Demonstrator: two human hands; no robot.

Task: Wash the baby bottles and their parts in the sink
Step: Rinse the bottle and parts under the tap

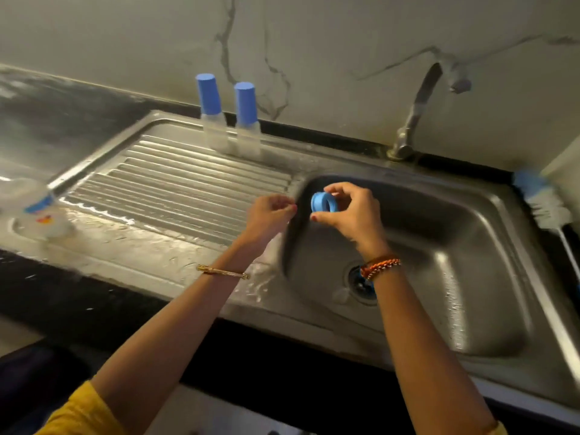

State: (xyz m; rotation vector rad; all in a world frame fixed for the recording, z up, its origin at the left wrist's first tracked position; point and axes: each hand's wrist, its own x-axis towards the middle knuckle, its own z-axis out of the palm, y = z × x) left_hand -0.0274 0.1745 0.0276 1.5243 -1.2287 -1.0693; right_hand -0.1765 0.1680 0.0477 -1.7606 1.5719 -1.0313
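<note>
My right hand (351,215) pinches a blue bottle ring (324,202) between thumb and fingers, above the left part of the sink basin (470,277). Just left of the ring, my left hand (271,211) hovers over the basin's edge with its fingers curled; I see nothing in them. Two clear baby bottles with tall blue caps (213,120) (248,127) stand upright at the back of the ribbed drainboard (175,189). A third clear bottle (40,211) with a blue collar sits blurred at the drainboard's far left. A small clear part (340,295) lies beside the drain (361,282).
A metal tap (417,111) rises behind the basin; no water runs from it. A bottle brush with a blue and white head (539,199) lies on the counter to the basin's right. The drainboard is wet. A marble wall backs the dark counter.
</note>
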